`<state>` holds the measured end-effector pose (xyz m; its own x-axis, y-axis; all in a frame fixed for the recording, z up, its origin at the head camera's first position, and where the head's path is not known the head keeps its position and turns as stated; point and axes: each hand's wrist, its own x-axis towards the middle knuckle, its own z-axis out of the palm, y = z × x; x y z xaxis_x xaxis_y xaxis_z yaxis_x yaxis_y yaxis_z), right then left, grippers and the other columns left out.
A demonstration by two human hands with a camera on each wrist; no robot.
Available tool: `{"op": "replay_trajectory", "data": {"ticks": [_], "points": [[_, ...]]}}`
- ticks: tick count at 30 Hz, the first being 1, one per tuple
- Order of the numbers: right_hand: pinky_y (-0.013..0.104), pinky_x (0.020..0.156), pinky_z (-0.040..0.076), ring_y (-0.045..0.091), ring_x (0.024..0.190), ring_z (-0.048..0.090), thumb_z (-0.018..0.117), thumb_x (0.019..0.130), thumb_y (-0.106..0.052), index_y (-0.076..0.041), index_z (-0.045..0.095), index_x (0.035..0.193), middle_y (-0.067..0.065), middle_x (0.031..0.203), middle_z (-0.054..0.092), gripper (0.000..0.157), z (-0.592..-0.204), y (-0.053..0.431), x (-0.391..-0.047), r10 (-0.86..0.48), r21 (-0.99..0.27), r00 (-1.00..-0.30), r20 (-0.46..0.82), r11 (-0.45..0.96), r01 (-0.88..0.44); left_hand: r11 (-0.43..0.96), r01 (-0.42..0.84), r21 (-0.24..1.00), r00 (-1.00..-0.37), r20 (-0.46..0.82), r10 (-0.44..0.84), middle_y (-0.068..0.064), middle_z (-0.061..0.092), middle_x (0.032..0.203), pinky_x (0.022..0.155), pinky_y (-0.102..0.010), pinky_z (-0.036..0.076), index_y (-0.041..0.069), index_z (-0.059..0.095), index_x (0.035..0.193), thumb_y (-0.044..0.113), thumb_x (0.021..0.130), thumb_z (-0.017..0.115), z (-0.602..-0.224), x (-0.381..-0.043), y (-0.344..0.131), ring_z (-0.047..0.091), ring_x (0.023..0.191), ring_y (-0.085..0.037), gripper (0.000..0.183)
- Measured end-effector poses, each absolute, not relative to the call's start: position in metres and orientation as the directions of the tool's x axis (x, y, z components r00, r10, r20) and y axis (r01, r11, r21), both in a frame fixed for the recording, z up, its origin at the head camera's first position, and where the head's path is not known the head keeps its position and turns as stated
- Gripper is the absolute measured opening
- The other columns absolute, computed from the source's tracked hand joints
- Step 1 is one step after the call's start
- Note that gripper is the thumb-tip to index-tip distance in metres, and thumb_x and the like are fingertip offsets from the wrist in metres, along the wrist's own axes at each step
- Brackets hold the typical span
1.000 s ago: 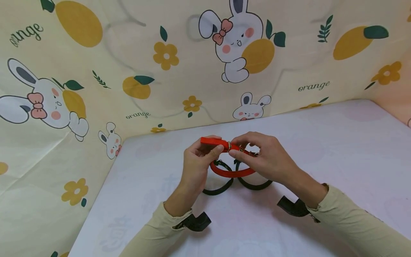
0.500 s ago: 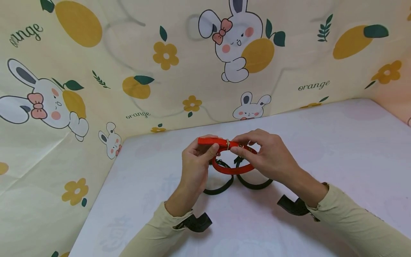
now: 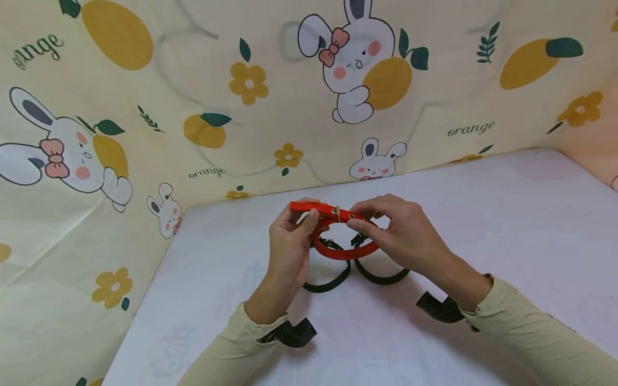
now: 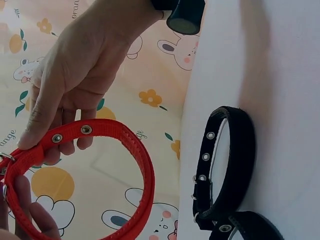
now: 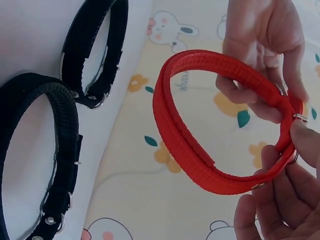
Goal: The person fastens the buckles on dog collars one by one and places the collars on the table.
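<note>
Both hands hold a red pet collar [image 3: 345,255] above the table, buckled into a loop. My left hand [image 3: 289,252] pinches the flat strap end between thumb and fingers, left of the metal buckle [image 3: 338,213]. On the buckle's other side, my right hand [image 3: 403,230] pinches the band, thumb in front. One metal eyelet shows on each side of the buckle. The left wrist view shows two more eyelets along the red collar [image 4: 145,175] near the right hand [image 4: 82,60]. In the right wrist view, a loose inner strap end lies along the far side of the loop.
Two black collars, a left one [image 3: 321,288] and a right one [image 3: 383,280], stand on the white table [image 3: 217,321] behind and below the red loop. A printed cloth wall [image 3: 270,128] with rabbits and oranges rises behind. Black devices [image 3: 296,332] sit at both wrists.
My left hand has moved slightly left with the strap end, and more of the strap has come through the buckle. An eyelet now shows left of it. The right hand has barely moved.
</note>
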<state>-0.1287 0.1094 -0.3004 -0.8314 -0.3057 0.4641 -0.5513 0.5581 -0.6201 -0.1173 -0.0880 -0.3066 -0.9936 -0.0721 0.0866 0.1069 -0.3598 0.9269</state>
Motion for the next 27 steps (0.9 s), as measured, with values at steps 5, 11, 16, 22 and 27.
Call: {"op": "replay_trajectory", "data": {"ticks": [5, 11, 16, 22, 27], "points": [[0.032, 0.069, 0.053, 0.010, 0.092, 0.063, 0.078, 0.087, -0.025, -0.023, 0.075, 0.104, -0.008, 0.097, 0.072, 0.018, -0.3001, 0.1103, -0.1283, -0.320, -0.618, -0.833, 0.451, 0.561, -0.550, -0.374, 0.116, 0.920, -0.992, 0.092, -0.081, -0.002, 0.067, 0.109, 0.092, -0.032, 0.053, 0.008, 0.064, 0.116, 0.010, 0.094, 0.064, -0.3065, -0.1179, -0.0869, 0.064, 0.102, -0.020, 0.022], [0.034, 0.070, 0.052, 0.011, 0.093, 0.064, 0.078, 0.087, -0.027, -0.022, 0.075, 0.105, -0.007, 0.095, 0.072, 0.019, -0.2986, 0.1108, -0.1285, -0.341, -0.613, -0.836, 0.430, 0.570, -0.547, -0.371, 0.126, 0.920, -0.991, 0.101, -0.086, -0.001, 0.066, 0.110, 0.095, -0.033, 0.051, 0.001, 0.059, 0.123, 0.010, 0.095, 0.062, -0.3056, -0.1183, -0.0876, 0.063, 0.104, -0.020, 0.030], [0.034, 0.073, 0.055, 0.011, 0.093, 0.064, 0.077, 0.088, -0.027, -0.022, 0.073, 0.110, -0.007, 0.101, 0.072, 0.022, -0.3003, 0.1097, -0.1295, -0.361, -0.629, -0.836, 0.414, 0.550, -0.549, -0.317, 0.106, 0.942, -0.994, 0.088, -0.070, -0.001, 0.068, 0.109, 0.086, -0.028, 0.053, 0.007, 0.062, 0.123, 0.013, 0.094, 0.064, -0.3055, -0.1179, -0.0892, 0.064, 0.102, -0.020, 0.030], [0.031, 0.073, 0.052, 0.007, 0.087, 0.063, 0.076, 0.089, -0.025, -0.021, 0.074, 0.108, -0.009, 0.096, 0.072, 0.019, -0.3027, 0.1084, -0.1295, -0.338, -0.630, -0.821, 0.461, 0.526, -0.571, -0.257, 0.100, 0.961, -0.995, 0.093, -0.039, -0.001, 0.070, 0.109, 0.083, -0.027, 0.053, 0.008, 0.063, 0.125, 0.013, 0.093, 0.067, -0.3077, -0.1187, -0.0885, 0.065, 0.100, -0.019, 0.033], [0.031, 0.070, 0.050, 0.009, 0.083, 0.064, 0.075, 0.090, -0.021, -0.017, 0.073, 0.107, -0.007, 0.094, 0.072, 0.017, -0.3025, 0.1102, -0.1297, -0.282, -0.666, -0.837, 0.469, 0.510, -0.545, -0.201, 0.120, 0.972, -0.992, 0.126, 0.019, -0.007, 0.066, 0.117, 0.088, -0.028, 0.055, 0.007, 0.060, 0.126, 0.006, 0.092, 0.069, -0.3097, -0.1194, -0.0876, 0.067, 0.102, -0.020, 0.035]]}}
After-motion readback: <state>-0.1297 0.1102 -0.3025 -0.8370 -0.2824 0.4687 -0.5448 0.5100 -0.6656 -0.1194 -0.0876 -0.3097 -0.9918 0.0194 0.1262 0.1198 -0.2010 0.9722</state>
